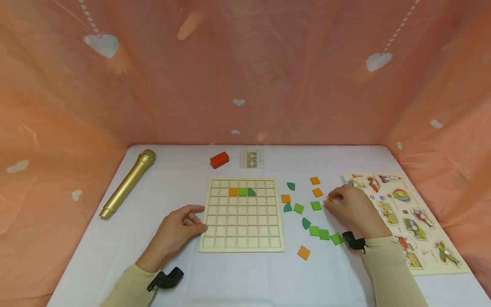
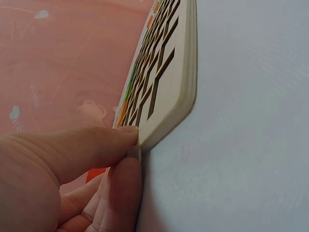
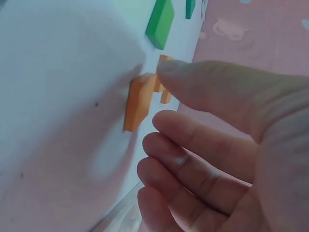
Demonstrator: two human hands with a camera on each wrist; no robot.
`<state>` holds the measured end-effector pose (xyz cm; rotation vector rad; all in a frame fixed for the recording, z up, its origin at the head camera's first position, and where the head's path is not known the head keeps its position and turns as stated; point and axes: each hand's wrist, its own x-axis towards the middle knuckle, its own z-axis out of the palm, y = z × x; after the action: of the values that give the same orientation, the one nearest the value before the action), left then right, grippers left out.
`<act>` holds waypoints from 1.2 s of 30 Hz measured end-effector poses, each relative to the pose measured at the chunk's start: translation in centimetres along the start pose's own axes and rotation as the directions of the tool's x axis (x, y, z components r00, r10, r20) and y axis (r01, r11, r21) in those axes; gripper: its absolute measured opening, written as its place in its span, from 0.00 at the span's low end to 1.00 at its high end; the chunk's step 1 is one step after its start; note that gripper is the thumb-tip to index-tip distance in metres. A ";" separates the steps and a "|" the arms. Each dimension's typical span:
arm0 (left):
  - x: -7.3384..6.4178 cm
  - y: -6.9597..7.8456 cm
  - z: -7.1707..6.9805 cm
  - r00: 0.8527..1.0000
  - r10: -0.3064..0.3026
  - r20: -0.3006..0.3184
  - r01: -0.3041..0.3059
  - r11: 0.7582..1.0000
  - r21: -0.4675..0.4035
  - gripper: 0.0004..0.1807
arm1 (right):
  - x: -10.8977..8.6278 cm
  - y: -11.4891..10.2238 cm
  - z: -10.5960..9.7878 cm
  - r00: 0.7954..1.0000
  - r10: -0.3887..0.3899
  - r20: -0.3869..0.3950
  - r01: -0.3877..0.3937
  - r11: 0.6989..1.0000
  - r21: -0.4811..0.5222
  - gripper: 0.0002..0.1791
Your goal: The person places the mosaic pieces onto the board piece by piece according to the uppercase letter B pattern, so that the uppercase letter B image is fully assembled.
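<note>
A pale wooden grid board point(image 1: 241, 245) lies on the white table. My left hand point(image 1: 178, 226) grips its left edge, with the thumb point(image 2: 111, 140) on the rim and the forefinger beside it. In one row near the top of the board sit an orange square point(image 1: 233, 192), a green square point(image 1: 243, 192) and a dark green quarter-circle point(image 1: 251, 192). My right hand point(image 1: 353, 209) is over the loose tiles, fingers loosely bent. Its thumb and forefinger stand apart around a loose orange square tile point(image 3: 138, 104) on the tabletop, with the thumb tip right by its upper end.
Green squares point(image 1: 316, 206), dark green quarter-circles point(image 1: 306, 223) and more orange squares point(image 1: 304, 253) lie scattered right of the board. A pattern card point(image 1: 252, 159) and red block point(image 1: 219, 160) are behind it. A gold microphone point(image 1: 128, 184) lies left, a picture puzzle board point(image 1: 441, 266) right.
</note>
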<state>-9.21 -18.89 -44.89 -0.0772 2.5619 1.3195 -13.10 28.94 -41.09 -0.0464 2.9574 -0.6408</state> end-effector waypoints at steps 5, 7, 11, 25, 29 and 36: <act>0.1 0.0 0.0 1.000 0.006 -0.005 -0.006 1.000 -0.005 0.30 | 0.2 0.4 -0.1 0.999 0.032 0.037 -0.032 0.999 0.013 0.17; 0.2 0.1 0.1 1.000 0.012 -0.007 -0.012 1.000 -0.007 0.30 | 0.2 0.8 -0.3 0.997 0.047 0.053 -0.048 0.999 0.011 0.17; 0.3 0.2 0.3 1.000 0.021 0.002 -0.021 1.000 -0.010 0.30 | -0.1 1.5 -1.0 0.994 0.073 0.075 -0.074 0.997 0.002 0.18; 0.1 0.1 0.0 1.000 0.008 -0.009 -0.008 1.000 0.019 0.30 | 0.5 1.7 -0.9 0.996 0.043 0.083 -0.043 0.999 0.002 0.15; 0.1 0.2 0.0 1.000 0.014 -0.002 -0.014 1.000 0.016 0.30 | 0.3 1.1 -1.0 0.999 0.021 0.045 -0.021 1.000 0.000 0.16; 0.1 0.4 -0.1 1.000 0.003 -0.006 -0.003 1.000 0.008 0.30 | 1.4 -2.9 -0.2 0.998 -0.048 0.040 0.047 0.999 0.011 0.13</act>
<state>-9.40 -18.76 -44.58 -0.0762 2.5731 1.3118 -14.51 26.34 -39.89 -0.1276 2.9226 -0.6534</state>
